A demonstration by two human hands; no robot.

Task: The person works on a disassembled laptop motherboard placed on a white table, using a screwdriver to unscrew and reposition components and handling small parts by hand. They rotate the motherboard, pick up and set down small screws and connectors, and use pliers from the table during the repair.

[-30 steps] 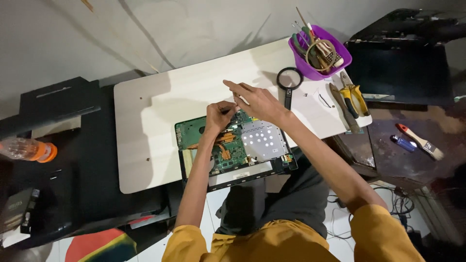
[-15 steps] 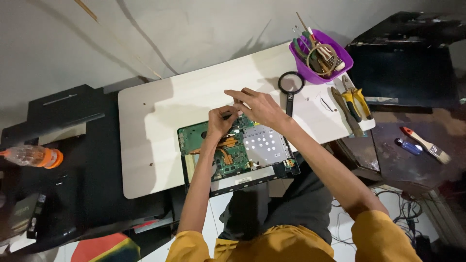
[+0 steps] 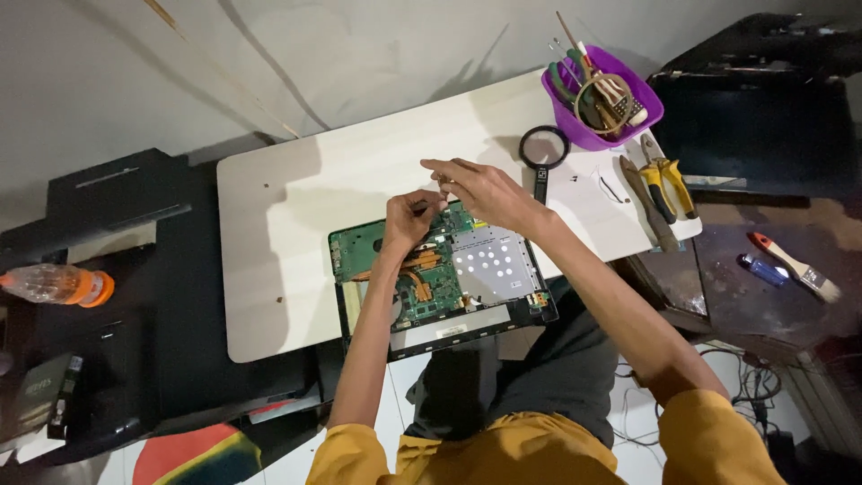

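Here, hands (image 3: 449,202) over green circuit board (image 3: 431,269).

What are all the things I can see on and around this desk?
table: one, pale cream, centre.
opened laptop: one, green circuit board in a black shell, near table edge.
magnifying glass: one, black, right of the hands.
tub of tools: one, purple, far right corner of the table.
pliers: one, yellow handles, right table edge.
paintbrush: one, red and white handle, dark surface at right.
bottle: one, clear with orange cap, lying at left.
left hand: one, fingers bent over the circuit board; whether it holds anything is unclear.
right hand: one, fingers pinched above the board's far edge.
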